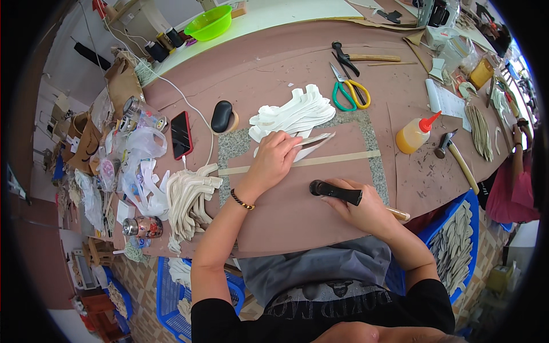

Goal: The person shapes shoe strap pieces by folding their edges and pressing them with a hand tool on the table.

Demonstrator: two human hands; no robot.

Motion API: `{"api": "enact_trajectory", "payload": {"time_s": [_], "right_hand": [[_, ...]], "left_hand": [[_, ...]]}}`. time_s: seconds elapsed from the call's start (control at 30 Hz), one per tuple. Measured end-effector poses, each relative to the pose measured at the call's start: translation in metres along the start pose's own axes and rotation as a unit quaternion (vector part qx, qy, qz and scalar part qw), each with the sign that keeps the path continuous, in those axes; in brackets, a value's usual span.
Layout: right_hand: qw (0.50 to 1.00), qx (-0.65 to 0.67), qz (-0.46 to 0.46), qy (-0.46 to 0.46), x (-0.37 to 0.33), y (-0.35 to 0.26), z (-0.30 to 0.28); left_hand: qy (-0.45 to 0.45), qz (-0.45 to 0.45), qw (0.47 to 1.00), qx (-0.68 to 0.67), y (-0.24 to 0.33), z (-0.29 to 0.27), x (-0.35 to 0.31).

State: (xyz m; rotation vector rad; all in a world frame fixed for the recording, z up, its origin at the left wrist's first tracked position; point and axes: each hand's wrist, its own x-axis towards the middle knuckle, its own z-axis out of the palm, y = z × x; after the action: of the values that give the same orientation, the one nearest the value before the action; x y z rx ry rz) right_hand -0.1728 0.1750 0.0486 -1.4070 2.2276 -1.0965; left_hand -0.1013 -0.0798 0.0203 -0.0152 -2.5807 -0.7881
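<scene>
Near the middle of the work table, my left hand [273, 160] pinches a thin, pale strip-like piece [315, 142] whose split ends point right. Just behind it lies a fanned stack of white cut pieces [293, 112]. In my right hand [366, 212] is a hammer [336, 192], its black head in front of my fingers and its wooden handle end showing past the palm. The hammer is held over a brown sheet [274, 214] on a speckled stone slab [377, 171], crossed by a beige tape strip. A cream stack of similar pieces [191, 200] sits left of my left forearm.
Scissors [350, 94] and another hammer [366, 58] lie at the back. Rightward are a glue bottle [413, 134] and a further hammer [454, 157]. A phone [181, 135] and black case [221, 116] lie left. Blue baskets [474, 228] stand below the edge.
</scene>
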Motion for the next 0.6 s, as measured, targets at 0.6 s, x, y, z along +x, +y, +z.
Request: {"api": "enact_trajectory", "payload": {"time_s": [0.6], "right_hand": [[0.998,-0.014,0.063,-0.027,-0.011,-0.013,-0.021]], "left_hand": [[0.012,-0.033,0.983,0.178,0.013,-0.016,-0.079]]}}
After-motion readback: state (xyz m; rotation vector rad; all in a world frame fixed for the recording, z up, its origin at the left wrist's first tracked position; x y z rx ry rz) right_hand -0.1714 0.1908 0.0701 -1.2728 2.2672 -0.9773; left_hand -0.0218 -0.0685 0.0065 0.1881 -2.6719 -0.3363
